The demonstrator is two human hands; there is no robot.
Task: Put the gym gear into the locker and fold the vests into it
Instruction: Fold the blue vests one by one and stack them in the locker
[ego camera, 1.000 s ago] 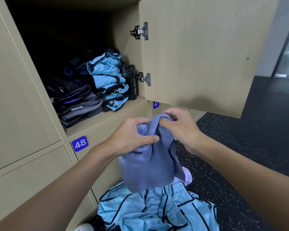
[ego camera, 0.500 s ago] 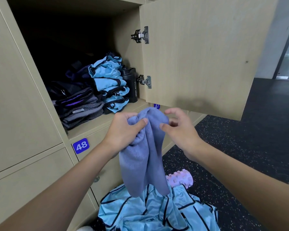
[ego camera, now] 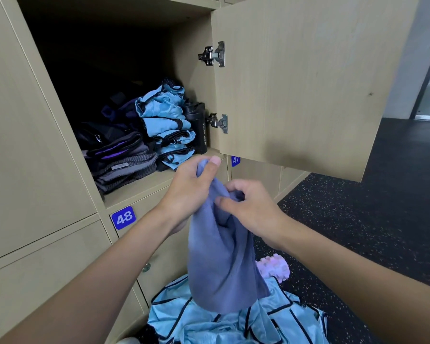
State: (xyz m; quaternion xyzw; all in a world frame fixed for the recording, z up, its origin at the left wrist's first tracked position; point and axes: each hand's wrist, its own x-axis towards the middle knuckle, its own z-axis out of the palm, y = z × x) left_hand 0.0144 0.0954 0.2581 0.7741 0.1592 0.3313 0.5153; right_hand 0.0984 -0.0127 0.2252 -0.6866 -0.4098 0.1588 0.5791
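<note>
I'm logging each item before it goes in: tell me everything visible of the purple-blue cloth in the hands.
The purple-blue cloth looks soft, matte and plain, like a towel. Its top is bunched; the rest hangs loosely in folds. The left hand grips the top end, and the right hand pinches a fold just below. It hangs before the lower locker doors, above a heap of light blue black-trimmed vests; whether it touches them cannot be told.

a gym locker room; pale wooden lockers point(ego camera: 35, 170) in stacked rows carry blue number plates point(ego camera: 123, 217) reading 48 and 47; the floor point(ego camera: 358, 232) is black speckled rubber; a black sport bottle point(ego camera: 199, 127) and folded sports vests point(ego camera: 166, 125) sit in one, a pink foam roller point(ego camera: 274, 269) lies below.
</note>
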